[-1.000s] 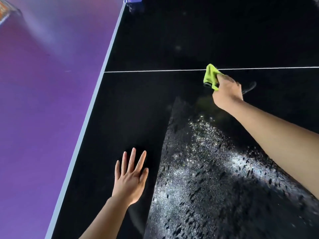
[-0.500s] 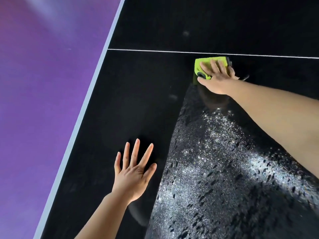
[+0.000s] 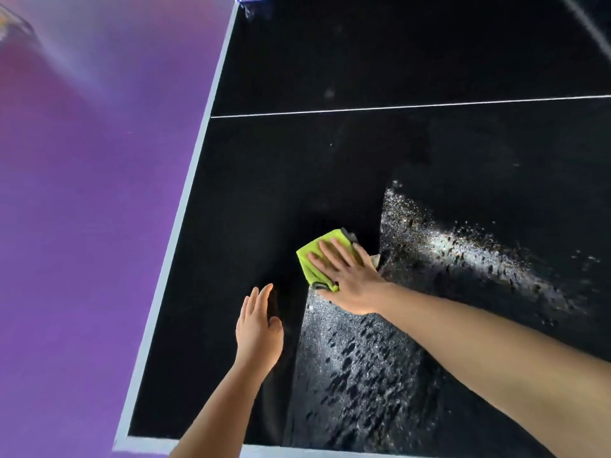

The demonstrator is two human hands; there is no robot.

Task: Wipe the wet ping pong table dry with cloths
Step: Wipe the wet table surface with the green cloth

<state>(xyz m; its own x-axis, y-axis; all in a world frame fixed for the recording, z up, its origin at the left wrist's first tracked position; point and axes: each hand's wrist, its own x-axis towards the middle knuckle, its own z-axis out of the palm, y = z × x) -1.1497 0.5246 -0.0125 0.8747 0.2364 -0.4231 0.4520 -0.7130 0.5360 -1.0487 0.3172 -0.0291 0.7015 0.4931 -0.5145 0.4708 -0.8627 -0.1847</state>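
Head view looks down on your black ping pong table (image 3: 297, 180), with its pale edge band running diagonally along the left and across the near end, and a thin white line (image 3: 410, 107) crossing the top farther out. Your right hand (image 3: 350, 276) lies flat on a folded lime-green cloth (image 3: 310, 256), fingers straight and slightly spread, pressing it down onto the surface; the fingertips reach to about the middle of the cloth, and its far and left parts stick out from under them. A grey trim shows at the cloth's far corner and again at its near edge beside your thumb. The cloth sits near the left side of the table, at the left tip of a wet patch (image 3: 363, 375) whose droplets glitter under the light; the patch spreads from under your right forearm toward the near end, and a second bright band of droplets (image 3: 469, 252) reaches away to the right. The surface left of the cloth and beyond it looks dark and matte. Your left hand (image 3: 259, 328) is just left of the wet patch, near the cloth but not touching it, fingers straight and close together, holding nothing; whether the palm rests on the table you cannot tell. Off the left edge lies a purple floor (image 3: 82, 226).
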